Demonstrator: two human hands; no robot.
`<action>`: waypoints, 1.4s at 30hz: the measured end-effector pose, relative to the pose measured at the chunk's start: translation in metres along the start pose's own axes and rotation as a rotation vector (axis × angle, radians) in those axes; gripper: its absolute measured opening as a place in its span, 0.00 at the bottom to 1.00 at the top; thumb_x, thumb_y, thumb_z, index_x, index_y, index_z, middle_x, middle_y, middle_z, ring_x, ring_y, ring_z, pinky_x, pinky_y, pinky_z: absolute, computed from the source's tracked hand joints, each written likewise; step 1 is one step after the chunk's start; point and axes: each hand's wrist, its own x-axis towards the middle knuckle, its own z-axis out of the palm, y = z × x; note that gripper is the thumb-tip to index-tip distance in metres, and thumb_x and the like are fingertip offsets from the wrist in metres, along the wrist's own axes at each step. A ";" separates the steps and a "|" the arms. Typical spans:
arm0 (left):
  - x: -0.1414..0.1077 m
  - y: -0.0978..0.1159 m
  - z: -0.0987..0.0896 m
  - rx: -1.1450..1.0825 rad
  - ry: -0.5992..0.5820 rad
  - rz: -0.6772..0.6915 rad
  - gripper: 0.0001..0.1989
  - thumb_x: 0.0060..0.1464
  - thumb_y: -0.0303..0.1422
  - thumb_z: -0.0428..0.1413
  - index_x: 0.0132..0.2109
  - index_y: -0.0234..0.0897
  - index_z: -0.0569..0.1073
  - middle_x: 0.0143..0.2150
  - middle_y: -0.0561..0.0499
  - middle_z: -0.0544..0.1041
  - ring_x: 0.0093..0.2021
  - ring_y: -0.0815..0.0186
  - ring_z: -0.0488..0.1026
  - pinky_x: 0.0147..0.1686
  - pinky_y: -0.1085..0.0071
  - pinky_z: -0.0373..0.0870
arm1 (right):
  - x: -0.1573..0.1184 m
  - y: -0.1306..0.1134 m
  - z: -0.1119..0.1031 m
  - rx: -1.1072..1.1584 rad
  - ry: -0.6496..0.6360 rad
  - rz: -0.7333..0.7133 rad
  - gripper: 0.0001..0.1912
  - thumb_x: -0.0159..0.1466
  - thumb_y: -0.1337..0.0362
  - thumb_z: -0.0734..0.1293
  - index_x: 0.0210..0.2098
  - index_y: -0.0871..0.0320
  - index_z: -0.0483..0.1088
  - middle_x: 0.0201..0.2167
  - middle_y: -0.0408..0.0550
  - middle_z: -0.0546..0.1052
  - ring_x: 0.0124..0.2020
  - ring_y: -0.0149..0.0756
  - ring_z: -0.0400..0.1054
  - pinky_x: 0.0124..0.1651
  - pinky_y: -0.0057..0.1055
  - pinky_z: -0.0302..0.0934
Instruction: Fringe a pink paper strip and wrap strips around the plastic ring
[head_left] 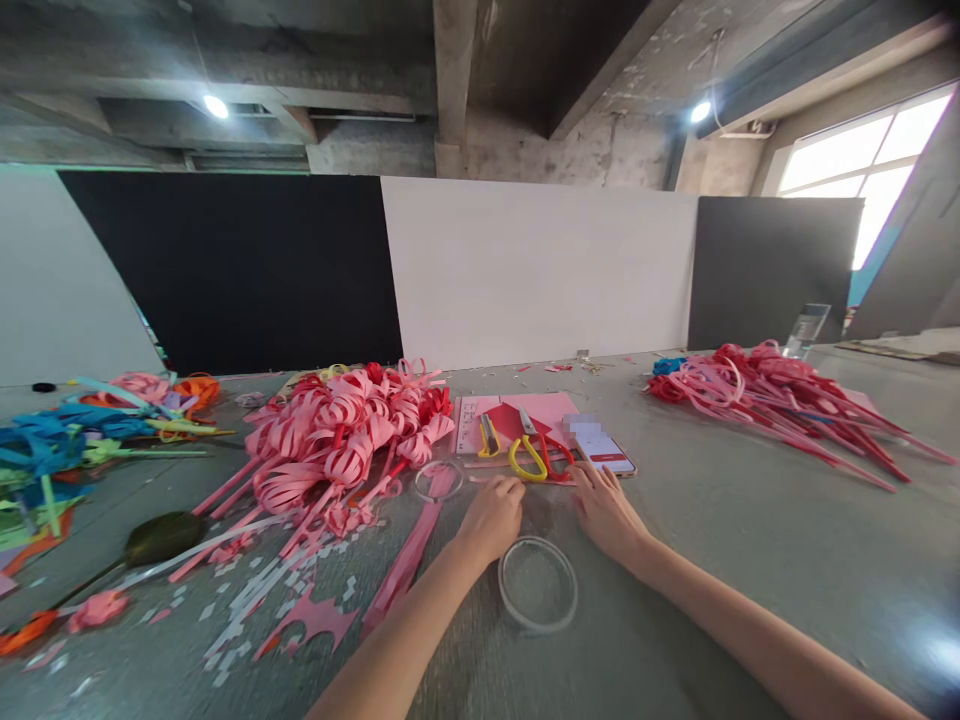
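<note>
Fingers (596,482) of the right hand (613,520) are loosely spread, palm down, gripping nothing that shows; those of the left hand (489,520) curl inward, and I cannot tell whether anything is tucked under them. Between the forearms, just behind the hands, lies one clear ring (503,590). Directly ahead of the gap between the hands are the scissors (528,461), blade end pointing away and slightly left. Their yellow loop sits just beyond the left fingertips and their red loop just beyond the right ones; neither hand is plainly nearer. Whether the two loops make one pair or two, I cannot tell. A second clear ring (417,484) lies left of the left hand, over a pink strip (411,556). Just past the right fingers is one phone (609,462), screen lit; left of the scissors lies one yellow-handled tool (489,436). One red sheet (507,417) shows beneath them, on pink paper (559,403). Well apart on either side lie two pink bundles, left (326,425) and right (750,385), their strips too many to count.
</note>
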 end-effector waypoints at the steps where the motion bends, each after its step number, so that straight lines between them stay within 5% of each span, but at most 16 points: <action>1: 0.000 0.000 0.000 0.000 0.002 -0.003 0.14 0.53 0.21 0.43 0.44 0.32 0.68 0.45 0.44 0.70 0.48 0.62 0.64 0.48 0.64 0.59 | 0.002 -0.001 -0.002 -0.015 0.020 -0.012 0.17 0.57 0.73 0.54 0.46 0.61 0.62 0.46 0.55 0.66 0.49 0.42 0.57 0.53 0.41 0.45; 11: -0.002 -0.002 0.002 0.000 0.010 -0.022 0.14 0.54 0.23 0.43 0.46 0.32 0.67 0.45 0.46 0.71 0.47 0.63 0.64 0.49 0.66 0.58 | 0.036 -0.016 0.010 -0.106 0.065 0.054 0.14 0.56 0.75 0.56 0.31 0.58 0.71 0.44 0.53 0.68 0.48 0.42 0.57 0.54 0.42 0.43; 21: -0.001 -0.001 0.001 0.013 -0.004 -0.084 0.11 0.53 0.23 0.43 0.42 0.32 0.65 0.41 0.44 0.70 0.46 0.62 0.65 0.46 0.66 0.59 | 0.031 -0.017 0.016 -0.105 0.156 0.132 0.14 0.58 0.74 0.54 0.34 0.59 0.69 0.47 0.49 0.66 0.51 0.40 0.53 0.57 0.43 0.38; 31: 0.000 0.001 0.002 -0.010 -0.033 -0.179 0.16 0.51 0.24 0.44 0.49 0.29 0.58 0.52 0.38 0.64 0.59 0.58 0.49 0.54 0.58 0.48 | 0.030 -0.014 0.021 -0.083 0.146 0.146 0.14 0.56 0.74 0.55 0.35 0.59 0.70 0.44 0.51 0.67 0.49 0.40 0.55 0.56 0.42 0.39; 37: 0.014 0.000 -0.041 -0.042 -0.155 -0.248 0.13 0.51 0.21 0.43 0.42 0.35 0.65 0.45 0.46 0.70 0.48 0.63 0.65 0.45 0.67 0.60 | 0.029 -0.015 0.022 -0.056 0.174 0.163 0.11 0.57 0.70 0.56 0.33 0.58 0.69 0.40 0.50 0.68 0.46 0.41 0.58 0.54 0.44 0.40; 42: 0.012 -0.025 -0.098 -0.040 -0.474 -0.423 0.04 0.51 0.26 0.51 0.32 0.34 0.71 0.33 0.49 0.73 0.36 0.63 0.70 0.36 0.70 0.64 | 0.030 -0.019 0.017 -0.026 0.220 0.134 0.11 0.58 0.68 0.57 0.38 0.57 0.67 0.40 0.50 0.68 0.45 0.39 0.58 0.55 0.44 0.40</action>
